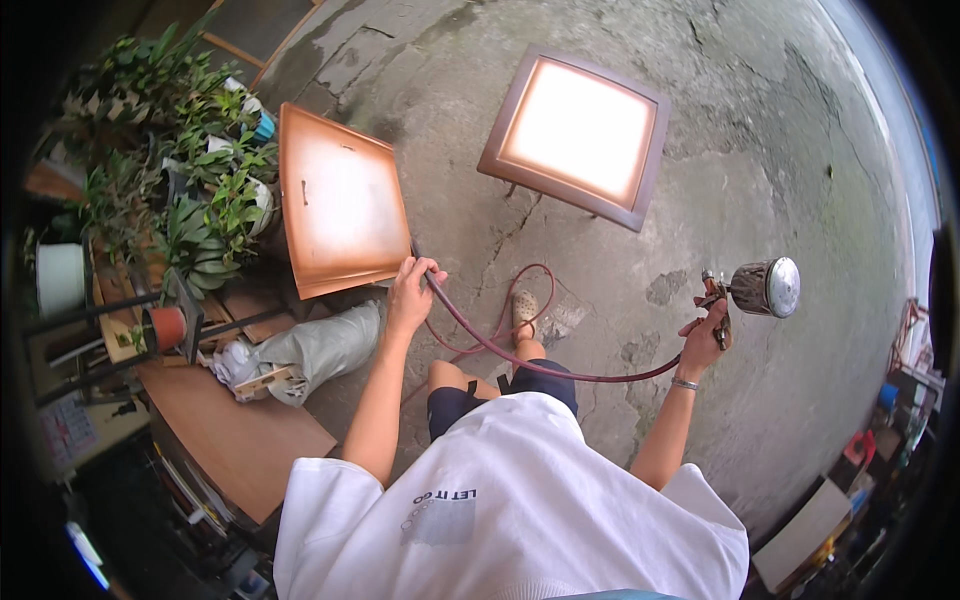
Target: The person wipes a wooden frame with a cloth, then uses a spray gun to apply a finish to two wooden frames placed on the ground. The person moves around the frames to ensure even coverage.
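My right hand (708, 330) is wrapped round the handle of a spray gun (718, 300), held out to the right. A metal paint cup (766, 287) with spattered sides is attached to the gun. From the gun a dark red hose (560, 374) curves across to my left hand (412, 292), whose fingers are closed on it. That hand is beside the lower right corner of a pale panel (345, 205) with orange-brown edges; whether it touches the panel I cannot tell. Farther off, a square panel (580, 130) with a dark brown border rests on a low support, apart from both hands.
Potted plants (190, 190) crowd the left side. Below them lie a grey cloth bundle (320, 345) and a brown board (230, 425). The hose loops on the cracked concrete floor (770, 190) by my foot (524, 312). Assorted items (860, 470) line the lower right edge.
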Demonstrator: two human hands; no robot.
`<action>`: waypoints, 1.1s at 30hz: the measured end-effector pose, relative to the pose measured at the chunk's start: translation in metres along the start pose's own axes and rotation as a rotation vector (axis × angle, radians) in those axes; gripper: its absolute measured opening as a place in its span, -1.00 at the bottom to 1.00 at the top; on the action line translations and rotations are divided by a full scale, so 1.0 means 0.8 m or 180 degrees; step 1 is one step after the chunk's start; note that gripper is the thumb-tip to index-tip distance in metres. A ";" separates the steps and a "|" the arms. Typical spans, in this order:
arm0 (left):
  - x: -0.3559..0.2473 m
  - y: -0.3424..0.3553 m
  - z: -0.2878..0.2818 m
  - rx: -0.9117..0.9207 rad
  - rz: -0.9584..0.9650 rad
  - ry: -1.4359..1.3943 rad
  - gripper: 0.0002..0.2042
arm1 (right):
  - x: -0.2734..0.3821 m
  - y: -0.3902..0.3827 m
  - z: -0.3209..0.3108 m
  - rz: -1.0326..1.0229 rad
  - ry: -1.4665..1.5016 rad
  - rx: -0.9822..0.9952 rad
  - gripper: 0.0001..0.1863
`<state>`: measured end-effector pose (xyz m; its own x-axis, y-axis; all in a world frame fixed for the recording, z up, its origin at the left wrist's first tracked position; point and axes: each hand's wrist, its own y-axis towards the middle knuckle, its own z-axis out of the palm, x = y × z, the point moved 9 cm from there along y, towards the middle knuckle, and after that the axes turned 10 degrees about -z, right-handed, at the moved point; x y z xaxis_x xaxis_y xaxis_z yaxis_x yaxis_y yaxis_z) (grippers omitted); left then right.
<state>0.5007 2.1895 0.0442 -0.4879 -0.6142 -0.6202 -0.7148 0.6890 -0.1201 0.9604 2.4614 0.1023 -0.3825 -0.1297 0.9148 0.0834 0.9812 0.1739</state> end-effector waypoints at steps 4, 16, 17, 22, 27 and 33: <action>0.004 0.000 -0.010 -0.0083 0.0142 0.1035 -0.77 | -0.029 -0.055 -0.026 0.0224 -0.0379 -0.0327 -0.47; 0.251 -0.139 -0.145 0.1164 -0.0222 0.0415 -0.55 | -0.052 -0.231 0.041 0.0063 -0.1349 -0.1247 -0.40; 0.272 -0.135 -0.166 0.1132 -0.0374 0.0323 -0.55 | -0.062 -0.249 0.053 0.0145 -0.1357 -0.1299 -0.40; 0.387 -0.118 -0.243 0.0840 -0.0769 0.0280 -0.64 | -0.120 -0.308 0.195 0.0365 -0.1112 -0.1445 -0.34; 0.415 -0.090 -0.274 0.0641 -0.1281 -0.0234 -0.64 | -0.176 -0.358 0.372 0.0620 -0.0412 -0.1092 -0.49; 0.409 -0.066 -0.294 0.0569 -0.1067 -0.0430 -0.53 | -0.137 -0.386 0.517 0.0353 -0.0034 -0.0441 -0.59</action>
<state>0.2606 1.8615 0.0302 -0.1636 -0.7684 -0.6187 -0.7189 0.5223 -0.4586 0.5962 2.2318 -0.2027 -0.3736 -0.0193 0.9274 0.2514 0.9603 0.1213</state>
